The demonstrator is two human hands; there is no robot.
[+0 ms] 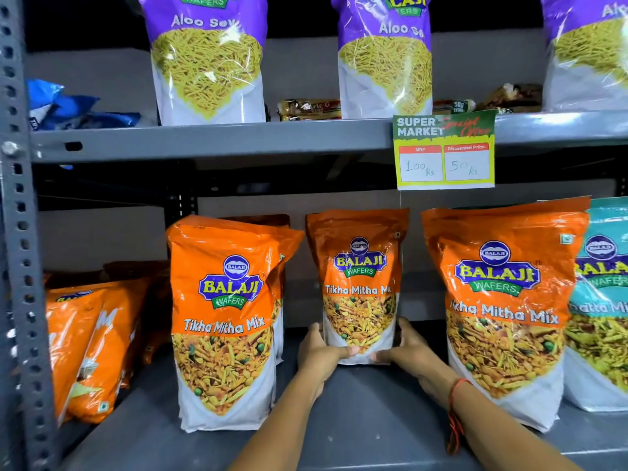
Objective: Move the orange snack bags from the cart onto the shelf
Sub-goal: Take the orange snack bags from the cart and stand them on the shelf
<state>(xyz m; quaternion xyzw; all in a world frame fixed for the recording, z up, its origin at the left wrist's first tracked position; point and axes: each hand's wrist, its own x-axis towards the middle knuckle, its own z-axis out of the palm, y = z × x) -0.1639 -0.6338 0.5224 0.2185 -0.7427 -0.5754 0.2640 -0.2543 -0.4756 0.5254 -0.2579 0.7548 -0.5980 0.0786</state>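
An orange "Tikha Mitha Mix" snack bag stands upright at the back middle of the grey lower shelf. My left hand grips its lower left corner and my right hand grips its lower right corner. Another orange bag stands upright to its left, nearer the front, with more behind it. A third orange bag stands to the right. Several orange bags lean tilted at the far left. The cart is out of view.
A teal snack bag stands at the right edge. On the upper shelf stand purple "Aloo Sev" bags, blue packets and biscuit packs. A price tag hangs from that shelf. A perforated steel post runs down the left.
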